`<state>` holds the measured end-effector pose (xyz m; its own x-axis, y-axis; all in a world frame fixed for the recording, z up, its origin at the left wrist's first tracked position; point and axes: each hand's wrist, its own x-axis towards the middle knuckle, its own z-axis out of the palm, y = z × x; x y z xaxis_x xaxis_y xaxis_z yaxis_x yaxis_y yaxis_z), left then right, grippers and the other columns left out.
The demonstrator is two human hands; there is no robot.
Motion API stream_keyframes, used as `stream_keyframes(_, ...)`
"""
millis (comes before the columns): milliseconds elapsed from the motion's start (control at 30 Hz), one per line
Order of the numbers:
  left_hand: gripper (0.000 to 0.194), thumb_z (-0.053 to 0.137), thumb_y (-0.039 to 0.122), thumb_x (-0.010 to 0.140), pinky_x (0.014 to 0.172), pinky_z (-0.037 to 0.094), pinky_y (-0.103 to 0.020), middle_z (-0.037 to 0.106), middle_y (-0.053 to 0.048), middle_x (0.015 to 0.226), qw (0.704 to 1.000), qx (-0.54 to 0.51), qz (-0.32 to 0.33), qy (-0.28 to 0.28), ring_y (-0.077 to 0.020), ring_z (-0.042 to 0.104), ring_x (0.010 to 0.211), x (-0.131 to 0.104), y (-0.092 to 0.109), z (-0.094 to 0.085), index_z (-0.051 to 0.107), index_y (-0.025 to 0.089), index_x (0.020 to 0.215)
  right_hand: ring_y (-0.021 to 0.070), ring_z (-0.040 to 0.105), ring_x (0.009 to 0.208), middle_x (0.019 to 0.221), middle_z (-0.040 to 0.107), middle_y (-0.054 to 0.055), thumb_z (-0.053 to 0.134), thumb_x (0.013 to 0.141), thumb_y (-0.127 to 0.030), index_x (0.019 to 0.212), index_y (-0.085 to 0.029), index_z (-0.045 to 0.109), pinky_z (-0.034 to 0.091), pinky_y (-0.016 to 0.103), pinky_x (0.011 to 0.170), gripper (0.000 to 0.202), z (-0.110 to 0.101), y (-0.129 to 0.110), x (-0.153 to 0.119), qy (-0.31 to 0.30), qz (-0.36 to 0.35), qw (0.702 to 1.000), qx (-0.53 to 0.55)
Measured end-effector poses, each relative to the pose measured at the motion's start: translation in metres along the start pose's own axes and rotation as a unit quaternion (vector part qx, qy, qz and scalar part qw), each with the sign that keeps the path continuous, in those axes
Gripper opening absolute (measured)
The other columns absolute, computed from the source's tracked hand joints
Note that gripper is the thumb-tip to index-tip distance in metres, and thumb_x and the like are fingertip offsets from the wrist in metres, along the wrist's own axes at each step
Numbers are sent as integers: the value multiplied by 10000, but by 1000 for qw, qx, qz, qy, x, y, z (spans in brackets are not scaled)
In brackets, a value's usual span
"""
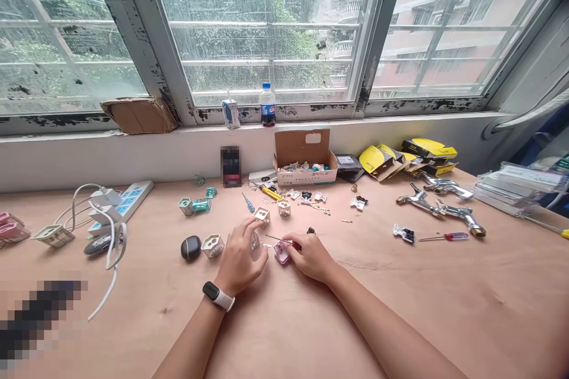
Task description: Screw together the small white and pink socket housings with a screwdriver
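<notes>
Your left hand (pixel 240 256) curves, fingers apart, near a clear box (pixel 255 241); your right hand (pixel 313 256) has fingers clamped on a screwdriver (pixel 296 245).

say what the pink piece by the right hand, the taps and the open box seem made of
Pink piece: probably plastic, with a glossy, seemingly translucent look. Taps: metal, likely chrome-plated, given their mirror-bright highlights. Open box: apparently cardboard, matte brown inside its raised lid.
</notes>
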<state>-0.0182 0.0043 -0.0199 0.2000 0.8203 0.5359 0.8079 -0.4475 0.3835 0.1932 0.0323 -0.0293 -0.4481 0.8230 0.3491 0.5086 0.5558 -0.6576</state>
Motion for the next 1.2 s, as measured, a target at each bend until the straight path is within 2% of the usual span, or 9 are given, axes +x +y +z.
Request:
stream_keyframes(100,355,573,219,856,1117,375,-500,552,-121,1381,999,11,37,-14,-302,446,1363,0,5,-2,543,218,1210,153,645,768,910,744,32,533,950,-235,1021,-224,744,435,248,724,222,-1,-3,-1,-18,-18,1000,16)
stream_keyframes(200,229,572,217,863,1109,375,-501,581,-112,1350,998,20,53,-25,-308,454,1352,-1,6,-2,592,214,1090,140,601,700,829,712,17,560,938,-277,1027,-222,726,419,244,692,197,-1,-2,-1,-16,-21,1000,15)
stream_keyframes(333,277,543,180,863,1070,406,-478,626,-111,1255,999,16,50,-15,-289,527,1253,-1,8,-2,566,208,1137,136,527,593,676,596,-12,484,979,-354,1046,-163,594,368,244,608,230,-1,2,2,50,58,997,21)
stream_keyframes(467,262,560,183,853,1010,428,-464,644,-107,1176,997,9,80,-9,-287,555,1168,-1,14,-5,562,203,1114,164,578,731,828,631,32,375,1012,-259,1000,-167,539,362,263,672,188,-3,0,3,68,78,993,-49)
stream_keyframes(600,263,578,195,844,938,446,-463,651,-99,1122,993,-1,117,-22,-286,579,1084,-2,20,-9,568,203,1107,169,582,793,938,651,44,456,986,-219,957,-177,561,344,270,690,117,-1,-6,-1,44,73,988,-131)
stream_keyframes(700,302,565,168,839,942,464,-451,644,-97,1113,990,-27,127,-60,-262,596,1035,-2,22,-9,557,198,1140,172,580,825,957,651,47,493,971,-207,951,-177,578,356,271,710,92,2,-8,-3,33,73,985,-153)
stream_keyframes(967,334,540,173,871,939,521,-378,605,-104,1195,982,-69,109,-135,-239,595,1101,-2,24,-7,550,208,1203,184,586,876,969,644,67,512,964,-177,927,-166,592,396,279,765,89,3,-8,-3,3,69,987,-142)
stream_keyframes(1133,339,554,236,887,747,554,-333,611,-79,1057,981,-63,60,-171,-205,640,883,-6,20,-4,545,214,1225,179,620,882,982,665,66,500,987,-188,1091,-165,570,426,279,784,128,3,-6,-2,12,77,994,-74)
stream_keyframes(1200,278,567,278,898,686,543,-318,606,-63,999,982,-65,45,-171,-181,627,786,-6,18,-3,573,213,1168,181,627,872,968,670,62,513,983,-194,1152,-164,545,433,283,783,175,4,-6,-2,17,80,995,-54)
